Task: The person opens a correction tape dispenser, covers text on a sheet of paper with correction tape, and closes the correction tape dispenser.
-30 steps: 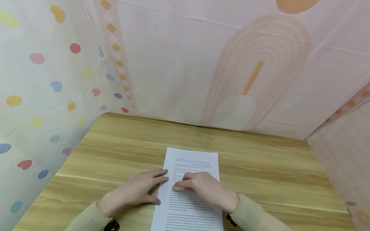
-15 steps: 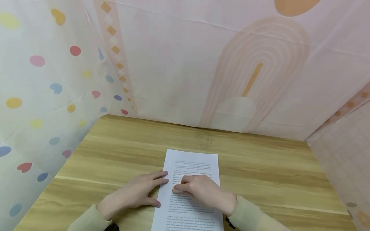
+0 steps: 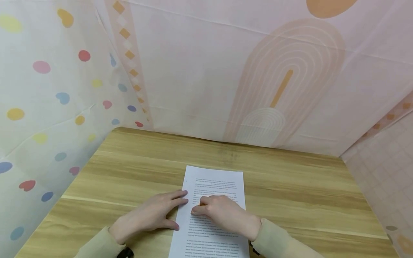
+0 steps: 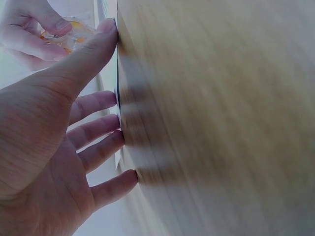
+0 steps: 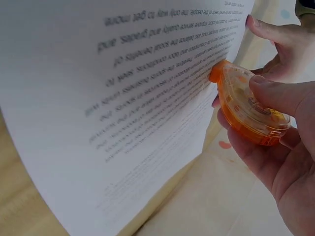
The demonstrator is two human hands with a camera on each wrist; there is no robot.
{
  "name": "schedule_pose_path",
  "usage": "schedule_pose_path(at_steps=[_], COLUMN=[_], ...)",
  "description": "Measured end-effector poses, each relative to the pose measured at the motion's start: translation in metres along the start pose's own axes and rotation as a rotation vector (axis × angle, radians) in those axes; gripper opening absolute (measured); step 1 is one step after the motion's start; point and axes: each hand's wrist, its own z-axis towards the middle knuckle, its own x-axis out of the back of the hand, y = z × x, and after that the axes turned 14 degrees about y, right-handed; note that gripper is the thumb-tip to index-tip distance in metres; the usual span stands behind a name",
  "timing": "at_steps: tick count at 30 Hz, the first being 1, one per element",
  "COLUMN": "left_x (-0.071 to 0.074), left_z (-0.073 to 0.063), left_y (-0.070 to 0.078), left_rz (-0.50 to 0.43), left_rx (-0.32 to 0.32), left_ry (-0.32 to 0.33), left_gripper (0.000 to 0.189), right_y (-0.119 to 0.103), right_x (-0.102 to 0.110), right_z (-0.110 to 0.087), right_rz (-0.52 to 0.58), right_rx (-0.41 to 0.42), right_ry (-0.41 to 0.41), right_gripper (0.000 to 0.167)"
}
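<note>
head: high, widest, faces forward and down over table point(image 3: 309, 200), paper point(image 3: 214, 172) and printed cloth point(image 3: 193, 71) | left wrist: very close, low — tabletop sideways, past left hand point(image 3: 151, 213) | right wrist: close, tilted, across paper past right hand point(image 3: 227, 216) | overlap: both wrist views catch both hands plus orange dispenser point(image 5: 241, 109)

Glossy plastic dispenser point(image 5: 244, 109), matt paper point(image 5: 142, 103)

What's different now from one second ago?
The right hand slid a little to the left over the paper, still holding the orange tool, whose orange hardly shows in the head view now. Nothing was let go. The left hand and the paper stayed put.
</note>
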Motion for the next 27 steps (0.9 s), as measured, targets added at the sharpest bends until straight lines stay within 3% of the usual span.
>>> schedule_pose_path(at_steps=[13, 27], left_x=[0.000, 0.001], left_z=[0.002, 0.002], left_y=[0.000, 0.001], left_rz=[0.007, 0.016], left_rx=[-0.004, -0.004], left_ry=[-0.002, -0.016], left_gripper=[0.077, 0.077], right_y=[-0.001, -0.006], right_x=[0.004, 0.008], right_z=[0.007, 0.014], right_rz=[-0.036, -0.141], right_rx=[0.026, 0.088], right_ry=[-0.064, -0.109], right_gripper=[0.029, 0.019])
